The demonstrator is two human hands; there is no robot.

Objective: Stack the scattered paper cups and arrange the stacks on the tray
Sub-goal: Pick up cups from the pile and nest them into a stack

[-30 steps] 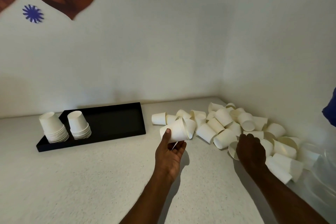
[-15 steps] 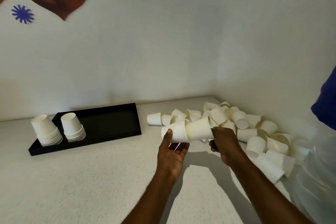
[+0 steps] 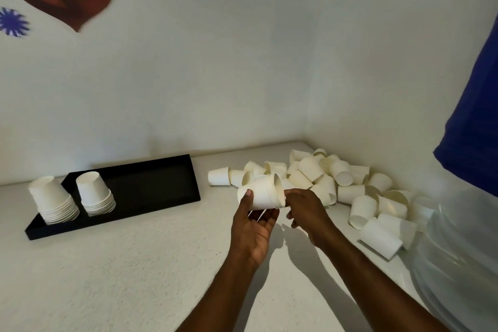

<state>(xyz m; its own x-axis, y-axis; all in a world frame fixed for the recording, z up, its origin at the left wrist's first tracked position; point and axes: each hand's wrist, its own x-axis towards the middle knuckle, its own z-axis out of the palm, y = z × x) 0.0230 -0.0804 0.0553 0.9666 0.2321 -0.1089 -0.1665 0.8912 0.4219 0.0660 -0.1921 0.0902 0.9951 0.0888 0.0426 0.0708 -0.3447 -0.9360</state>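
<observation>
My left hand point(image 3: 254, 226) grips a short stack of white paper cups point(image 3: 262, 193) lying sideways, rims to the right. Touching the stack's rim end is my right hand point(image 3: 307, 213), its fingers curled toward the rims. Behind and to the right lies a heap of several scattered cups point(image 3: 334, 183) in the counter's corner. A black tray point(image 3: 151, 183) stands at the left, holding two upside-down cup stacks, one at its left end point(image 3: 54, 201) and one beside it point(image 3: 94, 194).
The speckled white counter point(image 3: 121, 264) meets white walls at the back and right. A clear plastic bag point(image 3: 458, 250) lies at the right edge. A blue sleeve point(image 3: 477, 129) hangs at the upper right.
My right hand lifted a cup from the heap, brought it left and pushed it into the cup in my left hand. The camera view shifted slightly right.
</observation>
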